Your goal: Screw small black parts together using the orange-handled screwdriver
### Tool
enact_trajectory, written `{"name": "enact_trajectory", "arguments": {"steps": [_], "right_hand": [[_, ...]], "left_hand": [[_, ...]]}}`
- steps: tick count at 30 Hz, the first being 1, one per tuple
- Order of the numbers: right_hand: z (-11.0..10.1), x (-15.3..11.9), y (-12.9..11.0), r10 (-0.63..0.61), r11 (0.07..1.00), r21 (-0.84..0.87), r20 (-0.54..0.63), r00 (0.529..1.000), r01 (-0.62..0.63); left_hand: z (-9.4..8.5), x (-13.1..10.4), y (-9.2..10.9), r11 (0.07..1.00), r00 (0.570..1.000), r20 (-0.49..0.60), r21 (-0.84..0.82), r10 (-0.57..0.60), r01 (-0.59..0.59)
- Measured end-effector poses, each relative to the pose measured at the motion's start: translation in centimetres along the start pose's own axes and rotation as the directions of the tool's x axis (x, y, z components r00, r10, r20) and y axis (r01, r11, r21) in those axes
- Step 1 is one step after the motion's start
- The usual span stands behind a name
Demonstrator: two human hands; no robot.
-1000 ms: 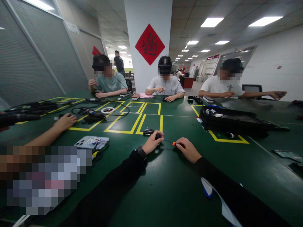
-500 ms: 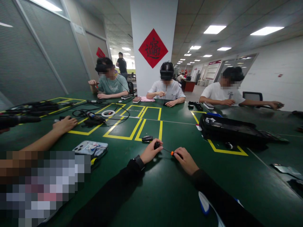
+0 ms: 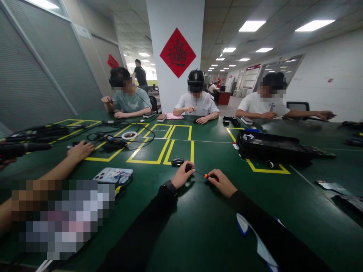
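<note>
Orange-black screwdriver [image 3: 206, 176] in right fingers [image 3: 219, 175]

Green table [image 3: 204, 226] has a phone [image 3: 113, 175] on the left, a white ring [image 3: 124, 136] near some tangled black cables [image 3: 39, 132], a long black tray-ish thing [image 3: 255, 151] off right, plus three people [image 3: 200, 102] seated across and a red diamond sign [image 3: 177, 53] on the pillar [image 3: 176, 13].
</note>
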State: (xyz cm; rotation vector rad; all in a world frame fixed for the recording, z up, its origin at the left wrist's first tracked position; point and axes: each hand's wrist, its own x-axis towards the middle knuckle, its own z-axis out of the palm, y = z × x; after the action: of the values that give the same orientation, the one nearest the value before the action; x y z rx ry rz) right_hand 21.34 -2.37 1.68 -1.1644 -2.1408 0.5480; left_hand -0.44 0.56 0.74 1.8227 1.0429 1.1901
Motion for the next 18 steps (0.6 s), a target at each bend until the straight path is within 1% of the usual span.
{"name": "enact_trajectory", "arguments": {"steps": [4, 9, 15, 18], "right_hand": [[0.08, -0.19, 0.21, 0.032, 0.999, 0.026, -0.013, 0.999, -0.032], [0.16, -0.11, 0.20, 0.040, 0.999, 0.024, -0.005, 0.999, -0.040], [-0.02, 0.29, 0.06, -0.024, 1.000, 0.018, 0.004, 1.000, 0.024], [0.02, 0.61, 0.07, -0.025, 1.000, 0.014, 0.000, 1.000, 0.025]], "left_hand": [[0.28, -0.22, 0.33, 0.998, 0.999, -0.009, 0.051, 0.031, -0.030], [0.24, -0.37, 0.68, 0.996, 1.000, -0.015, 0.087, 0.015, -0.014], [0.23, -0.28, 0.58, 0.991, 1.000, -0.014, 0.132, 0.018, -0.016], [0.23, -0.24, 0.67, 0.989, 1.000, -0.012, 0.144, 0.026, -0.024]]}}
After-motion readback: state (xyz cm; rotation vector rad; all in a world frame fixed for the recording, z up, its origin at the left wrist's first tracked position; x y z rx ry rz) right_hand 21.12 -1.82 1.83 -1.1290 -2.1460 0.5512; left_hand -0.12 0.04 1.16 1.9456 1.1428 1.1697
